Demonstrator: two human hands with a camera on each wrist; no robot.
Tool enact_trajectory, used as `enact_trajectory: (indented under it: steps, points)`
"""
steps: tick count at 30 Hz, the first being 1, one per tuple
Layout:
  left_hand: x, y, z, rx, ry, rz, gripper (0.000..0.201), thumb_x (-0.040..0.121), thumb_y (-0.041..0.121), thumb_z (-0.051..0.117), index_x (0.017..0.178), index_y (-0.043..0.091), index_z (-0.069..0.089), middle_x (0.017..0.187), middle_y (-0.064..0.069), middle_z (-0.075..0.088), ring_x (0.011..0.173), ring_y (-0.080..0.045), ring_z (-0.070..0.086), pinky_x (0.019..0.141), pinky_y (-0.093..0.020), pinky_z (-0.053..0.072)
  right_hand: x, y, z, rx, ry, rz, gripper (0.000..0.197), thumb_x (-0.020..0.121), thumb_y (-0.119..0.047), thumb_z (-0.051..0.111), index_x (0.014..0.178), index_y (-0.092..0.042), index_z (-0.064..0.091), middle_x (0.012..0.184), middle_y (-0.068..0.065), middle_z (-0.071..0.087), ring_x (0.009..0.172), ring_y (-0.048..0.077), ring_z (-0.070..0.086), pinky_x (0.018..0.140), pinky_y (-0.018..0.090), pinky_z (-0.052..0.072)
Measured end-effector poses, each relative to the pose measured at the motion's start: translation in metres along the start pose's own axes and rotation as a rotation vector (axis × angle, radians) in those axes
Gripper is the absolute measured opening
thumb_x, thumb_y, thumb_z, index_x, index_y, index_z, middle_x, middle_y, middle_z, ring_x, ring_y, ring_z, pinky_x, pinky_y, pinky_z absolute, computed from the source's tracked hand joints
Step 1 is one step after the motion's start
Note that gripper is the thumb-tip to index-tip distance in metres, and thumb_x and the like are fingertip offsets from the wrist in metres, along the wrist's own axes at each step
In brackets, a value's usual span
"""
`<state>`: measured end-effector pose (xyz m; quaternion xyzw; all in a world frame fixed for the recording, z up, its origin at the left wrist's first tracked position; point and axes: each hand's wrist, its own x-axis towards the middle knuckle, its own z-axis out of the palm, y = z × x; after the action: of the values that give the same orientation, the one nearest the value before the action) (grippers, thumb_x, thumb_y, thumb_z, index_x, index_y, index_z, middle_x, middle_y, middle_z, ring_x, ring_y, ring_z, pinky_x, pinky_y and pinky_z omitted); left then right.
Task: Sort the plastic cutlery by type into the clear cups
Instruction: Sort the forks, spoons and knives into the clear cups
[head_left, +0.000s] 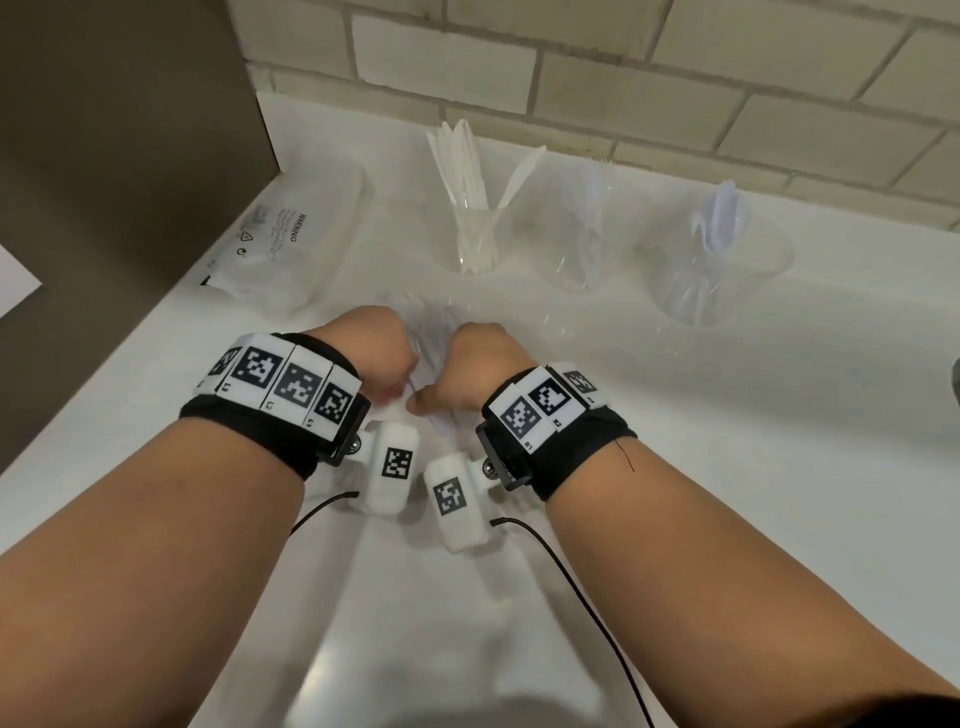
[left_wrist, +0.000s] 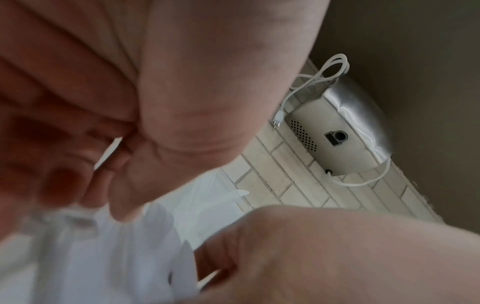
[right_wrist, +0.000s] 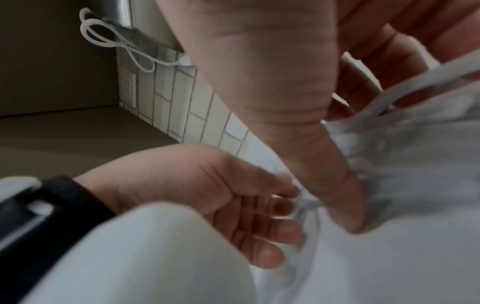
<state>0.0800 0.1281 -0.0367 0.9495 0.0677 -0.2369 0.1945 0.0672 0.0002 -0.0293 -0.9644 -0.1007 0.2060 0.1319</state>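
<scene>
Our 2 hands work a clear bag of cutlery.

Our left hand (head_left: 382, 345) and right hand (head_left: 475, 364) curl their fingers onto the thin plastic bag (head_left: 431, 332) between them; beyond our fingertips stand 3 clear cups (head_left: 714, 270). Light, slippery pieces likely: we'd pinch handles.

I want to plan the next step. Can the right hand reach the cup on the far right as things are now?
Probably yes. The counter between the right hand and that cup is bare, but the hand grips a clear bag of cutlery.
</scene>
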Motion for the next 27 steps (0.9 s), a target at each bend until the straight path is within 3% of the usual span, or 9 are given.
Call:
enact_trajectory:
  steps: [2, 4, 7, 9, 12, 15, 23, 27]
  points:
    - [0.006, 0.000, -0.004, 0.021, 0.095, -0.065, 0.028, 0.091, 0.012, 0.048, 0.117, 0.003, 0.049, 0.116, -0.018, 0.059, 0.099, -0.034, 0.064, 0.085, -0.043, 0.055, 0.000, 0.004, 0.000, -0.035, -0.001, 0.010, 0.046, 0.072, -0.047, 0.075, 0.090, -0.012, 0.051, 0.089, 0.002, 0.053, 0.105, 0.024, 0.053, 0.080, 0.034, 0.052]
    - [0.014, -0.001, -0.007, 0.109, 0.163, -0.123, 0.052, 0.087, 0.006, 0.042, 0.138, 0.007, 0.030, 0.137, -0.017, 0.036, 0.122, -0.038, 0.045, 0.099, -0.047, 0.043, 0.001, 0.007, 0.000, -0.037, -0.018, 0.040, 0.054, 0.070, -0.047, 0.076, 0.103, -0.011, 0.052, 0.104, 0.006, 0.053, 0.107, 0.024, 0.051, 0.082, 0.036, 0.052]
    - [0.026, -0.004, -0.011, 0.126, 0.091, -0.096, 0.083, 0.082, 0.004, 0.044, 0.150, 0.029, 0.002, 0.156, -0.011, 0.005, 0.140, -0.034, 0.023, 0.109, -0.050, 0.031, 0.002, 0.009, 0.000, -0.027, -0.036, 0.090, 0.069, 0.068, -0.048, 0.078, 0.118, -0.011, 0.049, 0.119, 0.011, 0.051, 0.107, 0.024, 0.053, 0.084, 0.038, 0.053]
    - [0.033, -0.005, -0.010, 0.172, 0.021, 0.010, 0.092, 0.081, 0.002, 0.047, 0.150, 0.032, -0.005, 0.160, -0.008, -0.005, 0.147, -0.028, 0.010, 0.114, -0.048, 0.025, 0.002, 0.010, -0.001, -0.029, -0.037, 0.095, 0.072, 0.069, -0.046, 0.079, 0.123, -0.011, 0.047, 0.121, 0.012, 0.051, 0.112, 0.025, 0.051, 0.086, 0.037, 0.051]
    - [0.033, 0.001, -0.006, 0.219, 0.000, 0.181, 0.084, 0.084, -0.003, 0.052, 0.152, 0.018, 0.008, 0.158, -0.010, 0.015, 0.144, -0.025, 0.022, 0.114, -0.032, 0.025, 0.002, 0.011, -0.002, -0.047, -0.034, 0.082, 0.074, 0.072, -0.042, 0.077, 0.129, -0.010, 0.043, 0.121, 0.010, 0.053, 0.122, 0.025, 0.043, 0.089, 0.037, 0.049]
    - [0.026, 0.005, -0.001, 0.235, 0.023, 0.216, 0.072, 0.086, -0.001, 0.050, 0.150, 0.010, 0.018, 0.153, -0.009, 0.030, 0.136, -0.025, 0.037, 0.106, -0.026, 0.030, 0.002, 0.009, -0.002, -0.086, -0.054, 0.093, 0.064, 0.078, -0.034, 0.073, 0.129, -0.010, 0.042, 0.120, 0.009, 0.052, 0.120, 0.025, 0.044, 0.079, 0.033, 0.045]
    - [0.009, 0.008, -0.003, 0.272, -0.010, 0.291, 0.072, 0.083, 0.006, 0.060, 0.147, 0.014, 0.027, 0.135, -0.012, 0.052, 0.119, -0.029, 0.052, 0.096, -0.034, 0.044, -0.003, 0.000, -0.004, -0.142, -0.003, 0.103, 0.054, 0.086, -0.022, 0.063, 0.132, -0.006, 0.039, 0.127, 0.010, 0.046, 0.120, 0.028, 0.047, 0.098, 0.033, 0.043]
    - [-0.001, 0.010, -0.002, 0.228, -0.019, 0.315, 0.071, 0.081, 0.005, 0.060, 0.145, 0.014, 0.032, 0.134, -0.011, 0.053, 0.119, -0.028, 0.052, 0.096, -0.034, 0.045, 0.002, -0.005, -0.002, -0.148, 0.004, 0.124, 0.051, 0.080, -0.020, 0.068, 0.123, -0.007, 0.045, 0.118, 0.007, 0.054, 0.110, 0.026, 0.056, 0.095, 0.036, 0.050]
